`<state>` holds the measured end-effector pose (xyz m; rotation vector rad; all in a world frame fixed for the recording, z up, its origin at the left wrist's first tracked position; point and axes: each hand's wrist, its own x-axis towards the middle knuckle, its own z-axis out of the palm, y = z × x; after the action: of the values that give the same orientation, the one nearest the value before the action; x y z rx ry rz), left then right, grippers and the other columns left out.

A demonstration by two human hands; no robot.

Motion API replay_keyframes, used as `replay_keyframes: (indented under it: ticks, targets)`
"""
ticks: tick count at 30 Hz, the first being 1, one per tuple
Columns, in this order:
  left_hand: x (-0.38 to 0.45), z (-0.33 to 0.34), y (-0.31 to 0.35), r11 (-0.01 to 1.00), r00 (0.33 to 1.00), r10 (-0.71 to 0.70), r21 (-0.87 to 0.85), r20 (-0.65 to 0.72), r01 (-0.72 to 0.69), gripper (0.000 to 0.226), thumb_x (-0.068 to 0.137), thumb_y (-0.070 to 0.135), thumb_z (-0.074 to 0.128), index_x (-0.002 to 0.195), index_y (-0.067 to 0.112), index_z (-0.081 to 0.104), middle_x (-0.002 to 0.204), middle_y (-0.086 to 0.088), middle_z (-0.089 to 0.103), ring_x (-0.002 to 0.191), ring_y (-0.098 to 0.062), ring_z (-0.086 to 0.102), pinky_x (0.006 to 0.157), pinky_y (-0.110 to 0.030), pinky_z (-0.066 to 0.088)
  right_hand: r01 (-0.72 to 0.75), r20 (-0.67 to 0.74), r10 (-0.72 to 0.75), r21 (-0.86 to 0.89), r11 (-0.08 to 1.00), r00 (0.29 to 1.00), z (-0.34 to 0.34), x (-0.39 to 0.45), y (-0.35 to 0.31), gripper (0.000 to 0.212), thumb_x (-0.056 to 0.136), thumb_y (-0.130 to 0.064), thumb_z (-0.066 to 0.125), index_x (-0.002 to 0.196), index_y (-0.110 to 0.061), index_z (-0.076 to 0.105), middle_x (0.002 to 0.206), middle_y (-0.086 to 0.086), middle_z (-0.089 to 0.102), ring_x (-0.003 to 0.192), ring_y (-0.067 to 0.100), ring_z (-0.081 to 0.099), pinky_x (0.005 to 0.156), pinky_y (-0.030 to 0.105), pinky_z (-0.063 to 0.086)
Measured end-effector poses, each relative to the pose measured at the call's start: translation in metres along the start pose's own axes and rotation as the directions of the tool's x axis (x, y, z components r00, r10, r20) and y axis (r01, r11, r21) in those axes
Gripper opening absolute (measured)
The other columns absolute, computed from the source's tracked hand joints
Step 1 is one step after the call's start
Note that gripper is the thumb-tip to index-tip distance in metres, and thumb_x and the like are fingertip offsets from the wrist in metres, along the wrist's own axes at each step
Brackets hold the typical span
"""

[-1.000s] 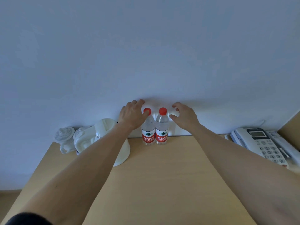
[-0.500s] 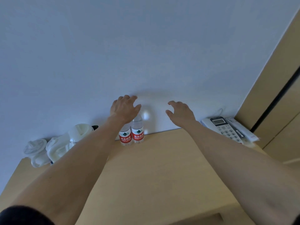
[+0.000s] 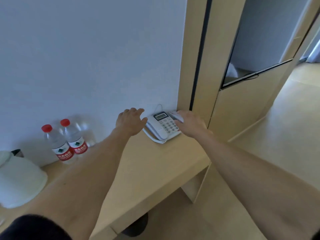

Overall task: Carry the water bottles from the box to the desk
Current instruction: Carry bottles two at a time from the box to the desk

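Two clear water bottles with red caps and red labels stand side by side against the white wall on the pale wooden desk point(image 3: 149, 167): the left bottle point(image 3: 58, 144) and the right bottle point(image 3: 74, 137). My left hand point(image 3: 130, 121) hovers well to their right with fingers spread, holding nothing. My right hand point(image 3: 189, 123) is farther right, over the edge of the telephone, fingers relaxed and empty. No box is in view.
A white telephone point(image 3: 161, 126) sits at the desk's right end beside a wooden wall panel point(image 3: 195, 54). A white electric kettle point(image 3: 19, 179) stands at the left. A dark mirror or screen point(image 3: 259, 37) and pale floor point(image 3: 285, 135) lie to the right.
Both hands have left the bottles, which stay standing on the desk. My view has swung to the right, so the bottles now sit at the left and the hands are near the telephone.
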<state>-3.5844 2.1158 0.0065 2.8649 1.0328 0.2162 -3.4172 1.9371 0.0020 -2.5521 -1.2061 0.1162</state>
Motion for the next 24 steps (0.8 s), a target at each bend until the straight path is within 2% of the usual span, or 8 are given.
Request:
replay_keyframes:
  ticks: [2, 5, 9, 12, 15, 20, 24]
  targets:
    - [0.001, 0.011, 0.051, 0.998, 0.998, 0.067, -0.010, 0.023, -0.066, 0.050, 0.103, 0.044, 0.040, 0.149, 0.024, 0.044, 0.141, -0.010, 0.054, 0.129, -0.031, 0.048, 0.106, -0.044, 0.037, -0.085, -0.003, 0.085, -0.011, 0.996, 0.996, -0.013, -0.024, 0.044, 0.054, 0.101, -0.049, 0.041, 0.150, -0.027, 0.038, 0.147, 0.011, 0.045, 0.132, 0.033, 0.044, 0.104, 0.044, 0.042]
    - [0.001, 0.027, 0.134, 0.982, 0.982, 0.184, -0.047, 0.045, -0.182, 0.048, 0.102, 0.042, 0.043, 0.144, 0.022, 0.048, 0.138, -0.011, 0.055, 0.128, -0.033, 0.049, 0.103, -0.044, 0.039, -0.213, -0.043, 0.212, -0.010, 0.977, 0.976, -0.035, -0.066, 0.111, 0.056, 0.099, -0.050, 0.043, 0.149, -0.028, 0.039, 0.146, 0.012, 0.046, 0.131, 0.035, 0.044, 0.103, 0.046, 0.040]
    - [-0.004, 0.047, 0.247, 0.926, 0.925, 0.371, -0.108, 0.082, -0.362, 0.053, 0.102, 0.047, 0.042, 0.149, 0.022, 0.043, 0.142, -0.013, 0.054, 0.130, -0.035, 0.049, 0.105, -0.050, 0.042, -0.368, -0.100, 0.368, 0.017, 0.930, 0.924, -0.068, -0.133, 0.197, 0.055, 0.097, -0.048, 0.048, 0.147, -0.026, 0.041, 0.143, 0.015, 0.049, 0.132, 0.036, 0.044, 0.108, 0.045, 0.040]
    - [-0.012, 0.059, 0.332, 0.885, 0.881, 0.456, -0.170, 0.127, -0.433, 0.058, 0.102, 0.050, 0.041, 0.156, 0.029, 0.032, 0.157, -0.007, 0.041, 0.142, -0.032, 0.040, 0.112, -0.050, 0.033, -0.512, -0.153, 0.509, 0.025, 0.859, 0.847, -0.094, -0.189, 0.256, 0.056, 0.096, -0.051, 0.049, 0.148, -0.030, 0.041, 0.143, 0.013, 0.050, 0.133, 0.034, 0.045, 0.104, 0.042, 0.040]
    - [-0.024, 0.072, 0.411, 0.818, 0.814, 0.564, -0.233, 0.138, -0.526, 0.060, 0.103, 0.049, 0.040, 0.158, 0.028, 0.029, 0.161, -0.008, 0.035, 0.146, -0.031, 0.034, 0.116, -0.047, 0.029, -0.640, -0.185, 0.630, 0.008, 0.769, 0.754, -0.119, -0.241, 0.308, 0.057, 0.097, -0.054, 0.048, 0.149, -0.030, 0.039, 0.146, 0.010, 0.048, 0.135, 0.034, 0.043, 0.105, 0.042, 0.039]
    - [-0.041, 0.091, 0.522, 0.710, 0.695, 0.700, -0.263, 0.164, -0.653, 0.059, 0.103, 0.049, 0.041, 0.157, 0.029, 0.029, 0.161, -0.008, 0.035, 0.146, -0.031, 0.034, 0.120, -0.042, 0.025, -0.783, -0.208, 0.774, 0.058, 0.620, 0.598, -0.143, -0.307, 0.374, 0.058, 0.098, -0.054, 0.045, 0.151, -0.030, 0.037, 0.151, 0.009, 0.042, 0.138, 0.031, 0.040, 0.110, 0.042, 0.038]
    - [-0.044, 0.103, 0.591, 0.623, 0.619, 0.778, -0.254, 0.108, -0.740, 0.056, 0.101, 0.053, 0.042, 0.153, 0.033, 0.036, 0.154, -0.006, 0.045, 0.139, -0.031, 0.042, 0.113, -0.040, 0.031, -0.836, -0.206, 0.831, 0.087, 0.542, 0.517, -0.154, -0.328, 0.421, 0.058, 0.099, -0.053, 0.045, 0.151, -0.029, 0.036, 0.150, 0.010, 0.042, 0.137, 0.031, 0.040, 0.111, 0.044, 0.037]
